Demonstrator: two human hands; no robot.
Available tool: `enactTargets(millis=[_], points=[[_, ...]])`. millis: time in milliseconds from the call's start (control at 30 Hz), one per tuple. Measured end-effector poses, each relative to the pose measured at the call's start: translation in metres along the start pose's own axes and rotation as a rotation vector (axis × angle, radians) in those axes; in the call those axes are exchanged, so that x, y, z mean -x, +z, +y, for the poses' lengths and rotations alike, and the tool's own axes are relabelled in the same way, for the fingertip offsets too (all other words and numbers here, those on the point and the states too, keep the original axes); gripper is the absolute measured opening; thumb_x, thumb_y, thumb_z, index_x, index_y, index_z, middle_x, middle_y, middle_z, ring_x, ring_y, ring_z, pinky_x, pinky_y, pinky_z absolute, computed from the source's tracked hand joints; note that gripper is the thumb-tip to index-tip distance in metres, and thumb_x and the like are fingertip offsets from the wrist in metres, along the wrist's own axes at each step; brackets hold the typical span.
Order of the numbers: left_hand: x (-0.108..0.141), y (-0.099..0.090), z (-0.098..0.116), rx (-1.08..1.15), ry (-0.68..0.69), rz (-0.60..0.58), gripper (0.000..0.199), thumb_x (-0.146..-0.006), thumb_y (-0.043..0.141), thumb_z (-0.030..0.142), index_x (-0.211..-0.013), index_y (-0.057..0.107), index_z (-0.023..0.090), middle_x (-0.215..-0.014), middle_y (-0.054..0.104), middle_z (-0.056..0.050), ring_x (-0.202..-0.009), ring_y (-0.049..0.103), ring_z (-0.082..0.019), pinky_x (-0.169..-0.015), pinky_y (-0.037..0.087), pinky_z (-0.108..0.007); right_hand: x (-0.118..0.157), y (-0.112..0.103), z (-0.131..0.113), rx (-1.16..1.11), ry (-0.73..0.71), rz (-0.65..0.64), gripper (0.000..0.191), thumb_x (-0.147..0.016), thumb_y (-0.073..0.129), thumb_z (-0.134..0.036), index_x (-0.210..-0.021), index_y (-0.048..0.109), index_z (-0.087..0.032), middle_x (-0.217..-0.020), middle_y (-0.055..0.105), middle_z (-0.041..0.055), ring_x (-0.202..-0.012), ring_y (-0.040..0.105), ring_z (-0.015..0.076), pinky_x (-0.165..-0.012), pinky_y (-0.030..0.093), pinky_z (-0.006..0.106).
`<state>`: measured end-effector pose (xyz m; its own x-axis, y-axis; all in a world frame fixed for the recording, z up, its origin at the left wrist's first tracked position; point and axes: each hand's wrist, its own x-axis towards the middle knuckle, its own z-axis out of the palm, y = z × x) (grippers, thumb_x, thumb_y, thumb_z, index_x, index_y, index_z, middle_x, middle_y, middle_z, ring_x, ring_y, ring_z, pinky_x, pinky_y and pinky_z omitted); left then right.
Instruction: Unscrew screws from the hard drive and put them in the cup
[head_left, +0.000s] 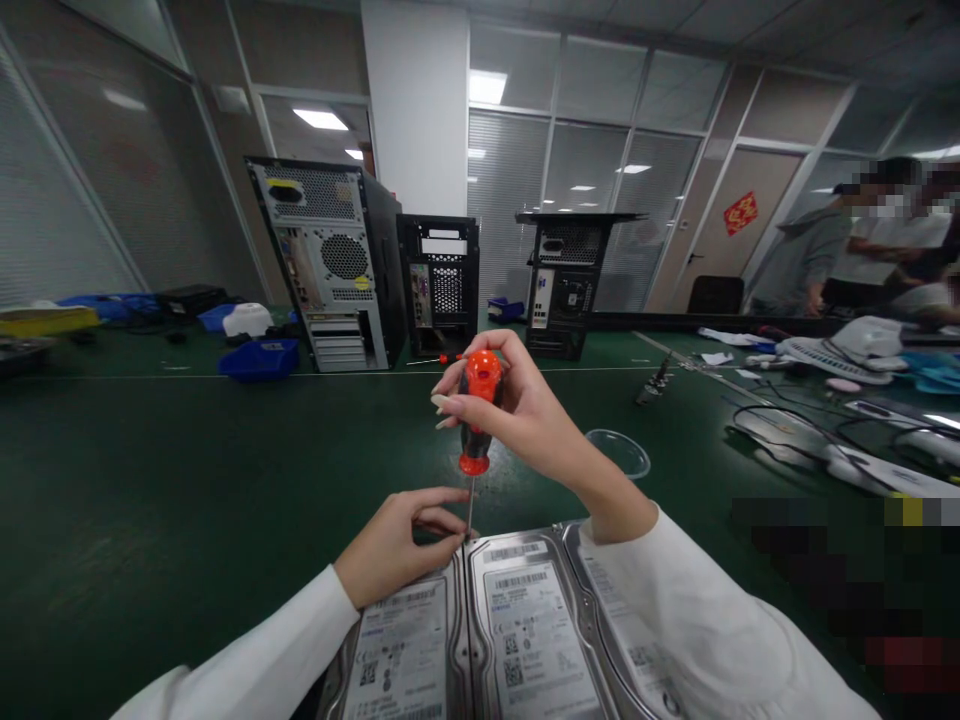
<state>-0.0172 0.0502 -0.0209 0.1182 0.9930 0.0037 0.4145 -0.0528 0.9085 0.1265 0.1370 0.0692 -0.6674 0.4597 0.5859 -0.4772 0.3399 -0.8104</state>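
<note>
Three hard drives lie side by side at the bottom of the view: a left hard drive (pixel 401 650), a middle hard drive (pixel 529 630) and a right hard drive (pixel 619 620) partly under my right sleeve. My right hand (pixel 517 395) is closed around the red and black handle of a screwdriver (pixel 475 455), held upright. Its thin shaft points down to the top corner where the left and middle drives meet. Beside the tip, my left hand (pixel 405 540) rests over the left drive's upper edge, fingers bent together near the shaft. Whatever its fingertips pinch is hidden.
Computer cases stand at the back: a large case (pixel 337 260), a smaller case (pixel 441 285) and a right case (pixel 566 290). A blue tray (pixel 259 360) sits left, a clear round dish (pixel 619 453) right of my hand. Cables (pixel 787 425) lie right; people stand beyond.
</note>
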Motion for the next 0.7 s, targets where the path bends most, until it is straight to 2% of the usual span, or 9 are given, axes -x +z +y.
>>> enactTargets(millis=[100, 200, 333, 433, 500, 567, 700], points=[[0.001, 0.001, 0.001, -0.034, 0.016, 0.016, 0.050, -0.072, 0.066, 0.018, -0.121, 0.061, 0.010, -0.090, 0.080, -0.009, -0.088, 0.074, -0.025, -0.087, 0.054, -0.036, 0.001, 0.000, -0.001, 0.024, -0.004, -0.012, 0.041, -0.079, 0.069, -0.022, -0.098, 0.033, -0.024, -0.083, 0.055, -0.0051, -0.070, 0.059, 0.0085, -0.070, 0.057, 0.026], [0.001, 0.001, 0.001, -0.094, 0.023, 0.041, 0.054, -0.068, 0.075, 0.024, -0.120, 0.062, 0.013, -0.088, 0.080, -0.007, -0.087, 0.074, -0.026, -0.087, 0.055, -0.036, 0.002, 0.000, -0.001, 0.084, -0.019, -0.013, 0.040, -0.081, 0.069, -0.024, -0.105, 0.037, -0.025, -0.080, 0.050, -0.0056, -0.063, 0.055, 0.0079, -0.067, 0.058, 0.026], [0.000, 0.003, 0.002, -0.198, 0.049, 0.107, 0.053, -0.069, 0.077, 0.033, -0.118, 0.065, 0.017, -0.080, 0.081, -0.002, -0.084, 0.075, -0.026, -0.094, 0.049, -0.038, 0.004, -0.003, -0.004, 0.031, 0.036, -0.069, 0.023, -0.090, 0.056, -0.030, -0.108, 0.042, -0.025, -0.085, 0.048, -0.0029, -0.068, 0.055, 0.0095, -0.073, 0.058, 0.030], [-0.001, 0.004, 0.003, -0.224, 0.052, 0.123, 0.054, -0.073, 0.074, 0.033, -0.123, 0.062, 0.016, -0.077, 0.081, -0.001, -0.088, 0.074, -0.027, -0.098, 0.046, -0.039, 0.004, -0.005, -0.012, -0.007, 0.091, -0.129, 0.017, -0.094, 0.045, -0.030, -0.110, 0.045, -0.022, -0.098, 0.050, 0.0008, -0.080, 0.058, 0.0109, -0.082, 0.057, 0.034], [-0.002, 0.005, 0.002, -0.217, 0.055, 0.108, 0.058, -0.074, 0.074, 0.034, -0.127, 0.059, 0.016, -0.077, 0.081, 0.000, -0.089, 0.074, -0.026, -0.098, 0.045, -0.038, 0.004, -0.005, -0.017, 0.043, 0.072, -0.114, 0.015, -0.094, 0.048, -0.027, -0.106, 0.049, -0.019, -0.106, 0.052, 0.0035, -0.087, 0.059, 0.0119, -0.087, 0.055, 0.034], [-0.002, 0.005, 0.001, -0.211, 0.058, 0.097, 0.059, -0.075, 0.072, 0.035, -0.129, 0.057, 0.017, -0.077, 0.081, 0.001, -0.090, 0.074, -0.026, -0.098, 0.045, -0.037, 0.003, -0.003, -0.019, 0.055, 0.031, -0.072, 0.012, -0.090, 0.055, -0.024, -0.098, 0.049, -0.018, -0.105, 0.055, 0.0042, -0.088, 0.061, 0.0120, -0.086, 0.054, 0.031], [-0.002, 0.005, 0.000, -0.194, 0.054, 0.074, 0.060, -0.076, 0.071, 0.035, -0.131, 0.054, 0.017, -0.079, 0.081, 0.001, -0.091, 0.074, -0.026, -0.098, 0.045, -0.036, 0.001, 0.000, -0.014, -0.004, 0.024, -0.023, 0.023, -0.084, 0.065, -0.024, -0.091, 0.043, -0.020, -0.086, 0.056, -0.0022, -0.074, 0.062, 0.0094, -0.074, 0.055, 0.026]])
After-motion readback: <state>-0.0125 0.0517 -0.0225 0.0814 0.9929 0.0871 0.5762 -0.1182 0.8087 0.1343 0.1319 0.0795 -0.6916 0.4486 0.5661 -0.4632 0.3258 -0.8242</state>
